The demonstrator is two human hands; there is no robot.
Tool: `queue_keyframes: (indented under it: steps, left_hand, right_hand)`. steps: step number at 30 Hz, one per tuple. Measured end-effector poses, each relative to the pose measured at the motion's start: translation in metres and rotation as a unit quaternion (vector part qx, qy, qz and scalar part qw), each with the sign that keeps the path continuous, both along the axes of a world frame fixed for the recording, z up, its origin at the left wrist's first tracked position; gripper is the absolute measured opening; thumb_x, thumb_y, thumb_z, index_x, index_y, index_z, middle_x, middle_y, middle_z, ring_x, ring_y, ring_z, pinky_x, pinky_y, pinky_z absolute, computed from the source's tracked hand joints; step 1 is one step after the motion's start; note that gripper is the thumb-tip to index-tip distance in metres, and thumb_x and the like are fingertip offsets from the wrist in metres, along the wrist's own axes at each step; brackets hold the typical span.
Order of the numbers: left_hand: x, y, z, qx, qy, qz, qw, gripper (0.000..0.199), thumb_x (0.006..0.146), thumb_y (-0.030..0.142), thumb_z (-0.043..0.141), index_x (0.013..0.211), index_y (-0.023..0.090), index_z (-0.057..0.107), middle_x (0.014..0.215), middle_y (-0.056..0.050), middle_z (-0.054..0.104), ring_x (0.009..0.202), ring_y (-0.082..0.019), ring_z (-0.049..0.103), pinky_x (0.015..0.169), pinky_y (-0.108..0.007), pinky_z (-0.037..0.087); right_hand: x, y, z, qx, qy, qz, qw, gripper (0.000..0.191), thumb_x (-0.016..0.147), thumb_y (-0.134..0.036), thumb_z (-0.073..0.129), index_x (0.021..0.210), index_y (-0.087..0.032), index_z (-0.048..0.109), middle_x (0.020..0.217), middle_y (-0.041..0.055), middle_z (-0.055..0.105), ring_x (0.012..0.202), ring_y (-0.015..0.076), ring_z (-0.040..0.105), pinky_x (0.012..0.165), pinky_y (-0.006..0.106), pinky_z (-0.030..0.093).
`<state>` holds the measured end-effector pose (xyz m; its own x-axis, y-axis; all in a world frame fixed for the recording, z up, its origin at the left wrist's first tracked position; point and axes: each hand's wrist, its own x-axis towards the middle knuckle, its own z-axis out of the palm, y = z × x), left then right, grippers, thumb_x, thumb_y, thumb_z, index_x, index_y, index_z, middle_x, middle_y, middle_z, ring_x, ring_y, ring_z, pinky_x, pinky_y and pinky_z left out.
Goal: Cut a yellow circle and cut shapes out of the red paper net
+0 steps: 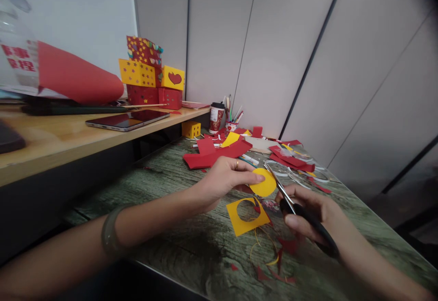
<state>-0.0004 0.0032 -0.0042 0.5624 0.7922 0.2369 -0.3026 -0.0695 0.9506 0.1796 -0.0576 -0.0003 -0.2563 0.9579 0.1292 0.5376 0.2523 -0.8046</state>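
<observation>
Between the thumb and fingers of my left hand (232,177) is a yellow paper circle (266,187). My right hand (315,214) grips a pair of scissors (304,221) by its black handles. The metal blades point up and away, right at the circle's right edge; whether they touch the paper I cannot tell. Below the circle lies a yellow paper square (236,219) with a round hole cut through it. Thin yellow paper strips (253,250) and red paper scraps (262,273) are scattered nearer to me on the table.
Red paper pieces (212,155) and white curled strips (301,180) cover the far side of the dark wood-grain table (164,228). A lidded paper cup (216,118) and a pen holder (232,126) stand behind. On the left shelf (68,141) are decorated boxes (143,72) and a tablet (128,119).
</observation>
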Motion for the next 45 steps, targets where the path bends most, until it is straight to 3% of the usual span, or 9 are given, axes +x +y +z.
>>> queue_keyframes:
  steps: [7,14,26,45]
  left_hand:
    - [-0.0020,0.0026,0.0005,0.020,0.006,0.002,1.000,0.005,0.067,0.016,0.064,0.068,0.011,0.062,0.067,0.000,0.060,0.061,-0.004,0.055,0.057,-0.014,0.044]
    - [0.0006,0.0000,-0.0011,-0.019,-0.003,-0.016,1.000,0.013,0.067,0.021,0.065,0.075,0.012,0.060,0.072,-0.001,0.060,0.062,-0.008,0.057,0.059,-0.019,0.045]
    - [0.0025,-0.0018,-0.0016,-0.014,0.008,0.012,1.000,0.010,0.064,0.018,0.066,0.067,0.012,0.060,0.063,0.001,0.059,0.054,-0.005,0.053,0.058,-0.019,0.042]
    - [0.0009,-0.0008,-0.0009,-0.014,-0.034,0.028,0.999,0.013,0.066,0.021,0.065,0.069,0.011,0.058,0.069,0.000,0.057,0.065,-0.008,0.055,0.064,-0.023,0.044]
  right_hand:
    - [0.0025,-0.0008,0.0015,-0.030,-0.019,-0.022,0.999,0.034,0.062,-0.046,0.061,0.076,-0.018,0.048,0.047,-0.0081,0.036,0.038,0.0068,0.031,0.037,0.020,0.027]
    - [-0.0012,-0.0019,0.0032,-0.018,0.023,-0.066,0.997,0.031,0.059,-0.046,0.062,0.072,-0.021,0.049,0.049,-0.0074,0.035,0.042,0.0083,0.032,0.040,0.020,0.026]
    - [-0.0034,-0.0029,0.0052,-0.028,0.023,-0.015,0.999,0.043,0.060,-0.059,0.058,0.073,-0.019,0.048,0.050,-0.0063,0.037,0.044,0.0087,0.031,0.041,0.021,0.024]
    - [-0.0025,-0.0025,0.0040,0.005,0.024,-0.056,0.998,0.032,0.061,-0.048,0.062,0.071,-0.020,0.050,0.047,-0.0071,0.037,0.040,0.0078,0.032,0.036,0.021,0.027]
